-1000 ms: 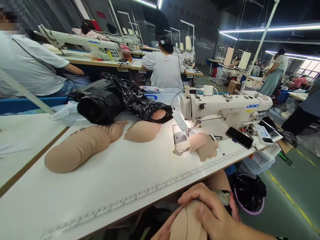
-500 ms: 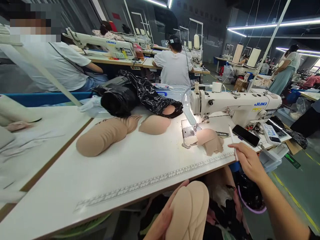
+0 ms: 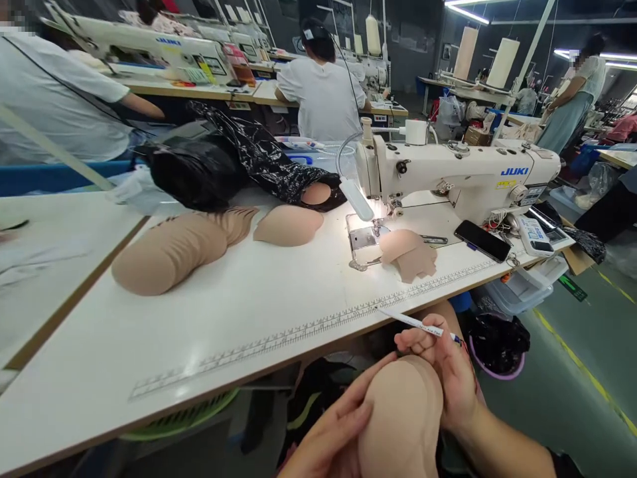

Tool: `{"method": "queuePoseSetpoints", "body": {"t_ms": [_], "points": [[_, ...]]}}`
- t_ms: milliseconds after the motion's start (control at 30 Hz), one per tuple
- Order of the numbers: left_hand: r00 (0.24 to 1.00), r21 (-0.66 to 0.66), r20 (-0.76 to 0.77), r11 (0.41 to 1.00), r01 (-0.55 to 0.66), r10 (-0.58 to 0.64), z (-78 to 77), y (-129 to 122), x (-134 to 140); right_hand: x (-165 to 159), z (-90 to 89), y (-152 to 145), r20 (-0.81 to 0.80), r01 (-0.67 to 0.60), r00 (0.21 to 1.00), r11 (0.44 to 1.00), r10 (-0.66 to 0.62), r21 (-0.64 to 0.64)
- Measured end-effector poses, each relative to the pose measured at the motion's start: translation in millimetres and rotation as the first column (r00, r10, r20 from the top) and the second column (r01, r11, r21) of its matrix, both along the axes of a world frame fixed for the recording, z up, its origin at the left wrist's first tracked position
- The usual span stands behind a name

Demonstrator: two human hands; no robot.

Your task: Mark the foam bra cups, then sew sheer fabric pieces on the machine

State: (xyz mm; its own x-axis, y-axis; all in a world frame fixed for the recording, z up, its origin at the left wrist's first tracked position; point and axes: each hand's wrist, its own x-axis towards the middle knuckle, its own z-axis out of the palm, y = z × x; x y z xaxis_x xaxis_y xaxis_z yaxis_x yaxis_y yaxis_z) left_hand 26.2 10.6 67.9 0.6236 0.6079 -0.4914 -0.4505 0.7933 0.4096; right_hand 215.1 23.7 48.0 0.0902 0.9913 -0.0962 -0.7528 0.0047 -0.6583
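My left hand (image 3: pixel 343 411) is closed on the left side of a stack of beige bra cups (image 3: pixel 398 411), held in front of the table edge. A white pen (image 3: pixel 413 321) lies between the thumb and fingers of my right hand (image 3: pixel 450 372), its tip pointing left over the printed ruler. That hand's palm side is against the right edge of the stack. On the table, a beige cup with loose fabric pieces (image 3: pixel 409 255) lies beside the needle plate of the sewing machine (image 3: pixel 448 166). A single cup (image 3: pixel 288 226) and a long nested row of cups (image 3: pixel 169 252) lie farther left.
A ruler strip (image 3: pixel 298 332) runs along the table's front edge. Black plastic bags (image 3: pixel 209 166) lie at the back. A phone (image 3: pixel 482 241) and small tools are at the right. Co-workers sit beyond, one with a white-shirted back (image 3: pixel 326 99). A purple-rimmed bin (image 3: pixel 497 352) stands below.
My right hand has come left and down with the pen, from the table's edge to the stack. The fanned cups are now squared together and turned more upright. The view has shifted right.
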Motion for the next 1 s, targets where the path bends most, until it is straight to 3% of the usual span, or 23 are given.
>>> {"method": "queuePoseSetpoints", "body": {"t_ms": [133, 267, 367, 467, 533, 600, 700, 833, 900, 1000], "points": [[0.999, -0.034, 0.015, 0.999, -0.039, 0.04, -6.3, -1, 2, -2, 5.4, 3, 0.011, -0.058, 0.998, 0.997, 0.057, 0.047], [0.996, 0.015, 0.059, 0.998, -0.063, 0.062, -12.0, 0, 8, -2, 16.1, 5, 0.123, -0.075, 0.99, 0.995, 0.066, 0.071], [0.997, -0.052, 0.047, 0.997, -0.063, 0.066, -21.7, 1, 12, 0, 21.7, 5, 0.259, -0.108, 0.963, 0.986, 0.072, 0.128], [0.993, -0.116, 0.072, 0.989, -0.09, 0.099, -29.3, 2, 14, 7, 23.6, 1, 0.419, -0.044, 0.907, 0.98, -0.043, 0.196], [0.984, -0.135, 0.129, 0.985, -0.108, 0.125, -28.8, 3, 13, 16, 24.5, -5, 0.551, 0.048, 0.812, 0.963, -0.193, 0.266], [0.974, -0.138, 0.169, 0.982, -0.128, 0.15, -25.0, 3, 12, 26, 26.2, -14, 0.696, 0.037, 0.65, 0.929, -0.303, 0.369], [0.963, -0.168, 0.167, 0.968, -0.184, 0.212, -19.7, 4, 12, 34, 30.2, -26, 0.83, -0.189, 0.401, 0.851, -0.388, 0.49], [0.931, -0.188, 0.117, 0.928, -0.321, 0.346, -18.0, 4, 15, 28, 35.3, -31, 0.852, -0.419, 0.162, 0.747, -0.498, 0.517], [0.92, -0.175, 0.093, 0.916, -0.361, 0.381, -18.2, 5, 16, 23, 37.3, -30, 0.855, -0.438, 0.132, 0.744, -0.502, 0.505], [0.905, -0.138, 0.043, 0.899, -0.415, 0.424, -18.6, 5, 15, 19, 38.2, -29, 0.863, -0.375, 0.231, 0.777, -0.45, 0.505]]}}
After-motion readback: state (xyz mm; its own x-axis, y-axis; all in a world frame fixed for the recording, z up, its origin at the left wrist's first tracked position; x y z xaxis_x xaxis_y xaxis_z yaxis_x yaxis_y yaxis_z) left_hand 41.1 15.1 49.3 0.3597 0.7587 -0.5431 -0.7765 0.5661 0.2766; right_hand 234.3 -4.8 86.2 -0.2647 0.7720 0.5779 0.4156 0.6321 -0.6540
